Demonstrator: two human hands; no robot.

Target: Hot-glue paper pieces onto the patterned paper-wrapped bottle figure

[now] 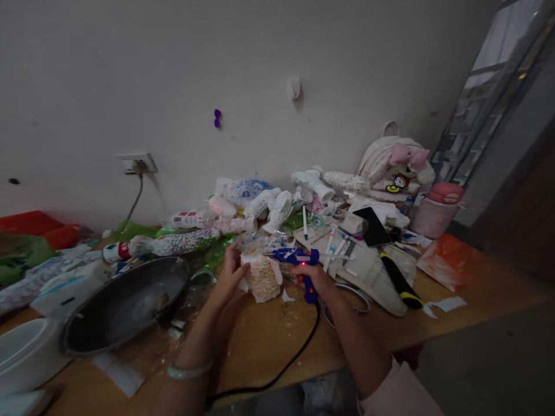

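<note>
My left hand (229, 276) grips a plastic bottle wrapped in patterned paper (262, 276) and holds it just above the wooden table (269, 341). My right hand (313, 278) is closed round the handle of a blue hot glue gun (300, 263) whose red light is on. The gun's nozzle points left, at the top of the wrapped bottle. Its black cord (286, 364) runs back over the table's near edge.
A dark metal pan (125, 303) and white containers (26, 352) sit at the left. Several paper-wrapped bottles (182, 241) are piled along the wall. Pens, a phone (373, 226), a pink-bowed backpack (396, 164), a pink pot (436, 211) and an orange bag (446, 260) crowd the right.
</note>
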